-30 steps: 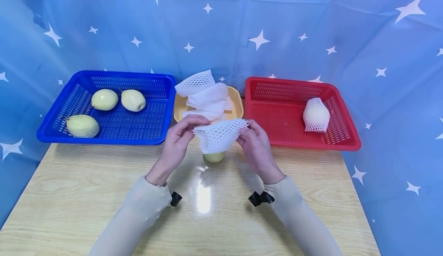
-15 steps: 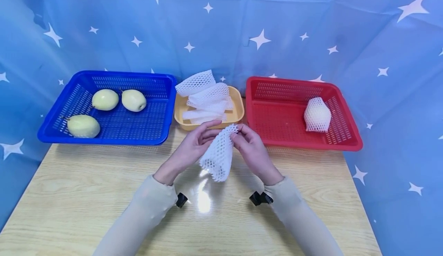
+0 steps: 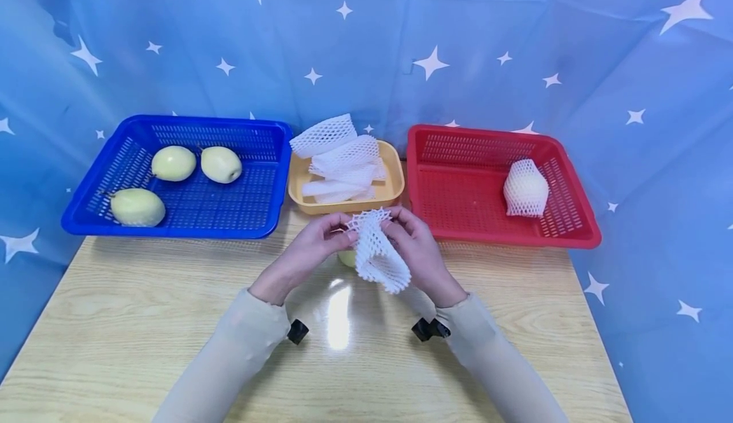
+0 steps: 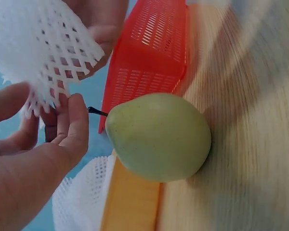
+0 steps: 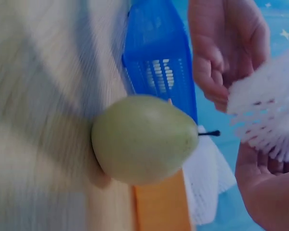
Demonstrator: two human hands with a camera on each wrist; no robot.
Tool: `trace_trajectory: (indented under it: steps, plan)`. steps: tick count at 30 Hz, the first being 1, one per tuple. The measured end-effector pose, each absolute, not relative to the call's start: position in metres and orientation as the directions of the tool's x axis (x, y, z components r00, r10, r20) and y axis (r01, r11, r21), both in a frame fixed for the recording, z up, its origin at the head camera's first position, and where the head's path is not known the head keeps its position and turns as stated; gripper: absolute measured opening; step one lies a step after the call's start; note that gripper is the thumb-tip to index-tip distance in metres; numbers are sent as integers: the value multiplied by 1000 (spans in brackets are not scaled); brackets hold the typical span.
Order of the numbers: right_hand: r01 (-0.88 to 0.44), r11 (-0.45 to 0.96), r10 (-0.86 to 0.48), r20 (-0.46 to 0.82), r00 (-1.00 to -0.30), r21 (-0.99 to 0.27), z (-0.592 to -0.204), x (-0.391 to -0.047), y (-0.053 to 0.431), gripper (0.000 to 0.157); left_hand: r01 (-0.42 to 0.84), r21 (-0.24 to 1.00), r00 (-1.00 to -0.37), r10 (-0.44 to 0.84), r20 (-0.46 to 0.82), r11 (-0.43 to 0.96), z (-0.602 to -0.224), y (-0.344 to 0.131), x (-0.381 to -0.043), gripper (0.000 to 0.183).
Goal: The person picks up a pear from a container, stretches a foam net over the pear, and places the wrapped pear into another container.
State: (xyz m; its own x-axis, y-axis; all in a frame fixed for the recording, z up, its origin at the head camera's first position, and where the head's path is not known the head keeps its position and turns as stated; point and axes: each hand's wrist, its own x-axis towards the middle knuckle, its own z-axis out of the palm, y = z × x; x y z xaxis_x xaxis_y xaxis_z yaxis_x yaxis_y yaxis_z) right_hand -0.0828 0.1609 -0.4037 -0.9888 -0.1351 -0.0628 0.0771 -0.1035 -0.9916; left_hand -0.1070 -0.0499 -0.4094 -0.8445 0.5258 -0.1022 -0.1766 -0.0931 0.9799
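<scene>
A white foam fruit net (image 3: 380,257) hangs between both hands above the table. My left hand (image 3: 306,254) pinches one edge of it between thumb and fingers, as the left wrist view also shows. On the opposite side my right hand (image 3: 420,251) holds the net, its thumb on the near face. Beneath the hands a pale green pear (image 4: 159,137) stands upright on the table with its dark stem pointing up. The net does not touch it in the wrist views. From the head view, net and hands cover most of this pear.
At the left, a blue basket (image 3: 229,224) contains 3 pears. Several foam nets (image 3: 343,159) lie in a yellow tray (image 3: 395,184) at the back middle. To the right, a red basket (image 3: 458,210) holds one net-wrapped pear (image 3: 525,187). A starry blue cloth hangs behind.
The net has swung from lying across between the hands to hanging downward, its lower end now tilted right. The left hand let its edge go from view and now pinches the upper edge.
</scene>
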Motion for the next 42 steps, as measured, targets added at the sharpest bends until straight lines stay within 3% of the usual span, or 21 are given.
trace_trajectory:
  steps: [2, 5, 10, 15, 25, 42]
  plan:
    - [129, -196, -152, -100, -983, -972, -406, -83, 159, 18, -252, 941, -844, 528, -98, -227, -413, -52, -108, 15]
    - [205, -306, -187, -153, -970, -930, -411, -82, 157, 12, -360, 840, -842, 530, -105, -405, -415, -54, -108, 19]
    - [273, -414, -218, -197, -956, -869, -418, -83, 155, 15, -426, 745, -858, 491, -151, -514, -420, -55, -106, 23]
    - [316, -446, -219, -240, -946, -837, -423, -86, 153, 18, -384, 803, -893, 405, -197, -455, -429, -50, -103, 17]
    - [392, -380, -135, -369, -920, -838, -439, -92, 151, 15, -341, 900, -936, 188, -297, -273, -446, -37, -99, 11]
    - [457, -306, -70, -459, -886, -835, -465, -102, 150, 20, -390, 918, -921, 36, -389, -65, -463, -36, -108, 18]
